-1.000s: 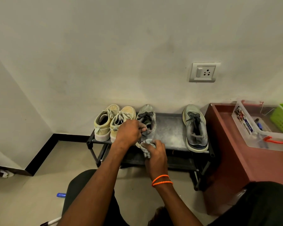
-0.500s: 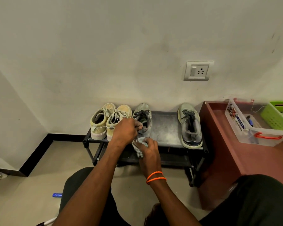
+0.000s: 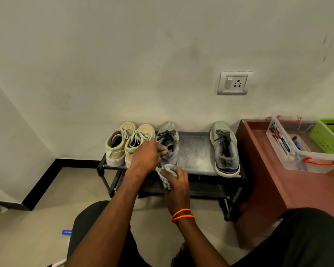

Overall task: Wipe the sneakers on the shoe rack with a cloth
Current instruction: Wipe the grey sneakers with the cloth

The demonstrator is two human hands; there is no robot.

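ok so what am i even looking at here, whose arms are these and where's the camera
There is no machine here. The camera is worn on a person's head and looks down at their own arms. In front stands a low black shoe rack against a wall. On its top shelf stand two yellowish sneakers at the left, a grey sneaker beside them, and another grey sneaker further right. The left hand grips the middle grey sneaker's collar. The right hand holds a bunched grey cloth at that shoe's heel.
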